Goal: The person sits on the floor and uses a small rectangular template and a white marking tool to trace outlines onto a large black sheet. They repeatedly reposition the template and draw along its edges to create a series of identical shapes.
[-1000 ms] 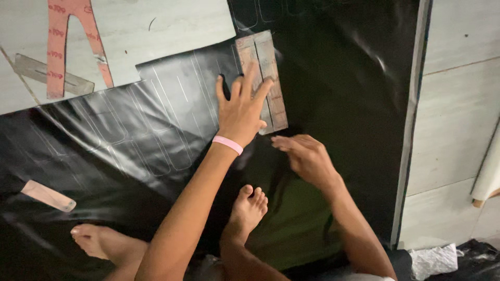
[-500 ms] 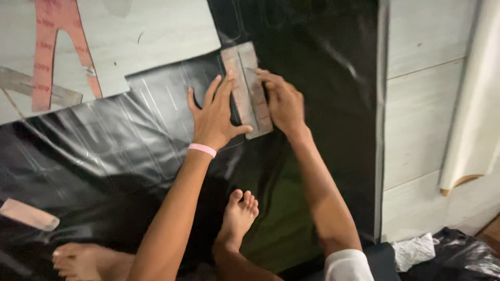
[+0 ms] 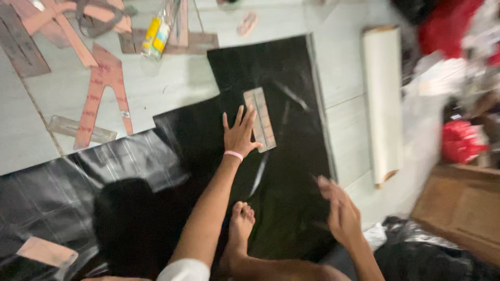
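Note:
A large glossy black sheet (image 3: 281, 83) lies spread on the pale floor. On it rests a narrow grey rectangular template (image 3: 259, 118). My left hand (image 3: 238, 134), a pink band at its wrist, presses flat on the sheet with fingers spread, its fingertips touching the template's left edge. My right hand (image 3: 338, 211) hovers blurred above the sheet's lower right part, fingers apart, holding nothing. My bare foot (image 3: 240, 224) rests on the sheet below the left hand.
Reddish cardboard pattern pieces (image 3: 101, 93) and a yellow tube (image 3: 156, 34) lie on the floor at the upper left. A white roll (image 3: 383, 104) lies right of the sheet. A brown box (image 3: 463, 213) and red items (image 3: 458, 140) sit at right.
My right hand has left the template and drawn back toward me, low and to the right. The view has pulled back and tilted, showing more floor. The left hand stays beside the template.

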